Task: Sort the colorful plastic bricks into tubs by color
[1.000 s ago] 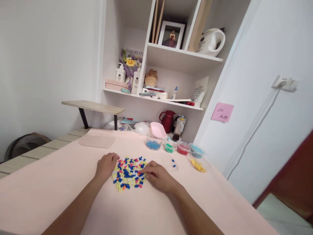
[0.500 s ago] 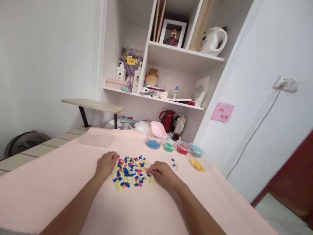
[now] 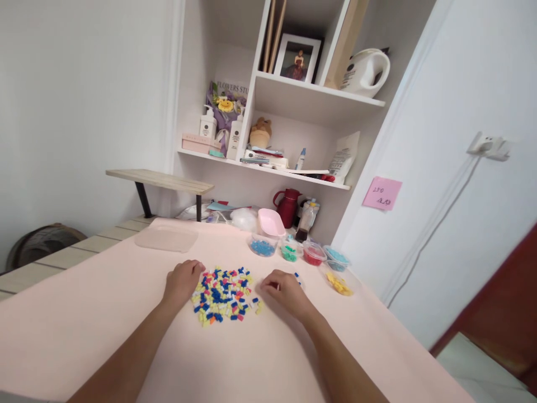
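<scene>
A loose pile of small plastic pieces (image 3: 222, 294), in blue, yellow, pink, white and orange, is spread on the pink tabletop. At its left edge rests my left hand (image 3: 184, 280), fingers curled in, with nothing visible in it. My right hand (image 3: 283, 288) is just right of the pile, apart from it, with thumb and fingertips pinched together. Whatever the pinch holds is too small or hidden to make out. Beyond that hand lie small blue pieces (image 3: 296, 275), partly covered by it.
Along the back stand clear tubs of blue (image 3: 263, 248), green (image 3: 289, 252), red (image 3: 314, 254) and light blue pieces (image 3: 337, 256). Yellow pieces (image 3: 339, 284) lie nearer on the right. Behind are a pink container (image 3: 271, 223) and a red jug (image 3: 287, 207). A clear lid (image 3: 166, 239) lies back left.
My right hand has pulled away from the pile's right edge, moving right and slightly back toward the separate blue pieces. My left hand has stayed in place.
</scene>
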A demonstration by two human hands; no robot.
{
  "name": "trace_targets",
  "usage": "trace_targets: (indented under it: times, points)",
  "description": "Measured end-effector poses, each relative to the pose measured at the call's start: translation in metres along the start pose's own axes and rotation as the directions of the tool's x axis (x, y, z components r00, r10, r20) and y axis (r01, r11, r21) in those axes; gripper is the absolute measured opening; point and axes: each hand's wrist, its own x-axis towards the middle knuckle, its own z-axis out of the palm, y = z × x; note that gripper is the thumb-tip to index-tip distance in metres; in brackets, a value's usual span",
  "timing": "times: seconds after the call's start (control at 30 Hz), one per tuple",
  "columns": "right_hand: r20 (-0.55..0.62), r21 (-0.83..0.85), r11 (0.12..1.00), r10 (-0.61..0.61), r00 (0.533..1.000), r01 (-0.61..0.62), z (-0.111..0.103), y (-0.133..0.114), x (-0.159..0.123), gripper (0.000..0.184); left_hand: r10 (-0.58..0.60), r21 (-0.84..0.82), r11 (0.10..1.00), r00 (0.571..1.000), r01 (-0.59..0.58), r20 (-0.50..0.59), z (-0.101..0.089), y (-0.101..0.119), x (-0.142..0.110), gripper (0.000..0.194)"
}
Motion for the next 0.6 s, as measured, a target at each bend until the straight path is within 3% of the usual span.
trace_targets:
  times: [0.13,0.2,0.43,0.6]
  points:
    - [-0.173,-0.03,0.995,0.089,0.981,-0.095,-0.02,0.021,-0.003,0.018,-0.002,-0.002,1.0,1.0,0.002,-0.003,0.0,0.0,0.0,0.039]
    - [-0.202,-0.028,0.991,0.122,0.972,-0.131,-0.024,0.027,-0.005,0.02,-0.002,-0.003,1.0,1.0,0.002,-0.004,0.001,0.0,0.001,0.039]
    - [0.048,0.057,0.998,0.016,0.999,-0.019,-0.005,0.003,-0.004,0.015,-0.004,0.001,1.0,1.0,0.004,-0.001,0.002,-0.002,0.002,0.039]
    - [0.085,-0.058,0.998,0.03,0.996,-0.025,0.005,-0.014,-0.003,0.015,0.006,0.002,1.0,1.0,-0.006,-0.001,0.002,-0.002,0.001,0.04]
